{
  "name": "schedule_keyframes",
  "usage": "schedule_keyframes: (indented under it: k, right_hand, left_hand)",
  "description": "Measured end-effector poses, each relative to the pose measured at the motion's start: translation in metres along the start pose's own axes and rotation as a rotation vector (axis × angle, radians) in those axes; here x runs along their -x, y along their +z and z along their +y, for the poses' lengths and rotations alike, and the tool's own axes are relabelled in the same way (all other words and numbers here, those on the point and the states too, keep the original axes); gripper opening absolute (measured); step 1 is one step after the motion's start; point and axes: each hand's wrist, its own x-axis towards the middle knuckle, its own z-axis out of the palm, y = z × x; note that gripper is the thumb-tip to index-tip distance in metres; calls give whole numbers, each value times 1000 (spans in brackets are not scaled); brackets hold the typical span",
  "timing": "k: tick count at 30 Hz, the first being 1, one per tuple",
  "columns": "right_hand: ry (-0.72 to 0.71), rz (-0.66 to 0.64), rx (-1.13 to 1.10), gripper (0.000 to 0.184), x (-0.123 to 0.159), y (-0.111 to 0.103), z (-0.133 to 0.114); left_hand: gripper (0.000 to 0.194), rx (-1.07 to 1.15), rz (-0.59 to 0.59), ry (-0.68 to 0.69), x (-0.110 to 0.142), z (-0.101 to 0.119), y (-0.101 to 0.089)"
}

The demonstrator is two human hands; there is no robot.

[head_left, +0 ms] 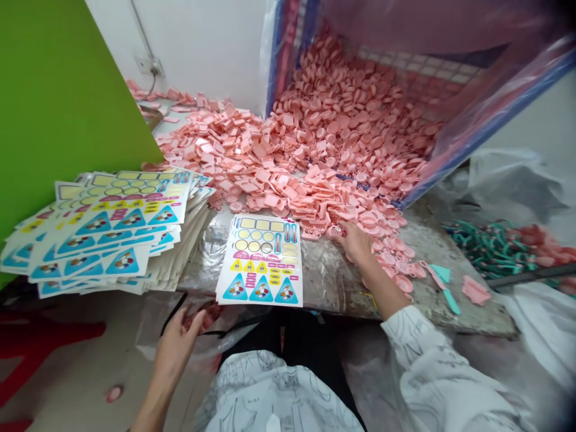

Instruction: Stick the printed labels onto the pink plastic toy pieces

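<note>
My right hand (pixel 356 241) reaches to the near edge of a heap of small pink plastic pieces (pixel 310 192). Its fingers are pinched at a round pink piece (pixel 334 231). Below the table's front edge, at the left, is my left hand (pixel 178 333), its thumb and fingers apart. Just beyond its fingers, a clear plastic bag (pixel 150 315) hangs with pink pieces (pixel 207 317) in it. Between the hands lies a small stack of sticker sheets (pixel 261 261), printed with blue triangles, yellow shapes and pink marks.
A large, untidy stack of sticker sheets (pixel 112 231) stands at left beside a green panel (pixel 58 108). Pink pieces spill from a plastic-lined crate (pixel 454 156) lying on its side. Teal pieces (pixel 450 300) lie on the worn table (pixel 477 318). A red stool (pixel 49 333) stands at lower left.
</note>
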Motion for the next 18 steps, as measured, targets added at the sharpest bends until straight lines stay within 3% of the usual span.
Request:
schedule_keyframes:
  k: [3,6,10,12,15,18]
  right_hand:
    - [-39,-66,46,52,1,1,-1]
    - [-41,-100,65,51,5,0,-4]
    - [1,-95,47,49,10,1,-12]
    - [48,-34,3,51,15,-1,-16]
    - [119,104,-172,54,37,-8,-32]
    - [13,53,-498,46,77,-19,-68]
  left_hand:
    - [57,125,-90,-34,11,34,-4]
    - [58,318,-145,21,18,61,1]
    - [51,434,-211,99,25,80,22]
    - [48,519,-286,84,31,87,35]
    - [48,764,-425,12,37,98,58]
    - [53,1015,-578,-109,37,110,82]
